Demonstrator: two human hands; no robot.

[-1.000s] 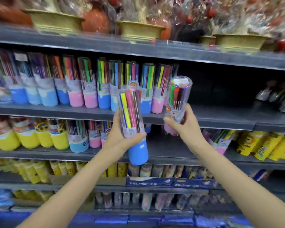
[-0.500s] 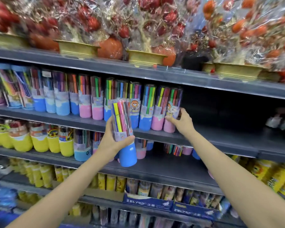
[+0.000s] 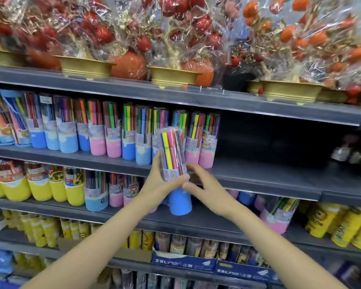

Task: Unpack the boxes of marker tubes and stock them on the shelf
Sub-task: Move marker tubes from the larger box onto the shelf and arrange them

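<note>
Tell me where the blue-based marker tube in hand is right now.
Centre of the head view: the blue-based marker tube is in the left hand, just in front of the pink-based tubes, with the right hand reaching for it.

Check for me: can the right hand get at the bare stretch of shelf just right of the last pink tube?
Probably yes. The right hand holds nothing, and the shelf beside the last pink tube looks bare and open in front.
</note>
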